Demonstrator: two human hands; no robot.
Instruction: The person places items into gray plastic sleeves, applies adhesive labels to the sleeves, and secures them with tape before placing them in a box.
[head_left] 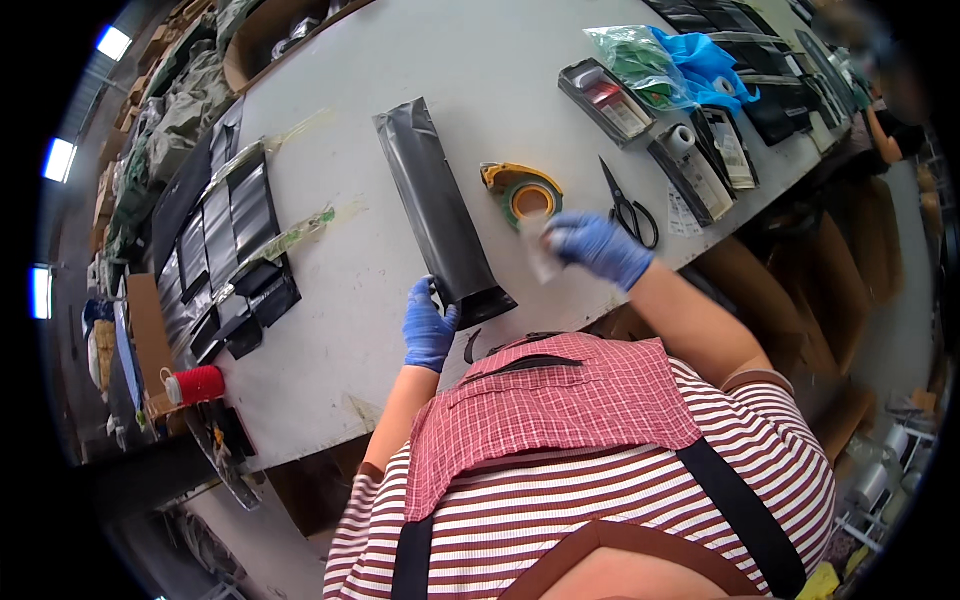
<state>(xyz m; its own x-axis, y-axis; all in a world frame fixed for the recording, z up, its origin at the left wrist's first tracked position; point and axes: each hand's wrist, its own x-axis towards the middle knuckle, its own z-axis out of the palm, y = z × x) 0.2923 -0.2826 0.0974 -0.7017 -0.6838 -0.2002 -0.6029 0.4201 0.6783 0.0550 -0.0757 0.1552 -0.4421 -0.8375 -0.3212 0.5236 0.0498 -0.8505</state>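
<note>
A long package in black plastic (437, 205) lies on the table in front of me. My left hand (430, 325), in a blue glove, is closed on the near left corner of its folded end. Over the table to the right, my right hand (605, 250), gloved too, pinches a whitish see-through strip of tape (541, 250), blurred by motion. Just beyond that strip sits a tape dispenser (532, 199), yellow and green with a brown roll. Black-handled scissors (628, 208) lie right of the dispenser, blades pointing away from me.
At left, several flat black plastic packages (225, 235) lie taped together beside a red spool of twine (195, 385). Narrow black boxes (607, 102), white labels (684, 212) and a blue plastic bag (705, 65) occupy the right side. Another person's arm (883, 138) shows at far right.
</note>
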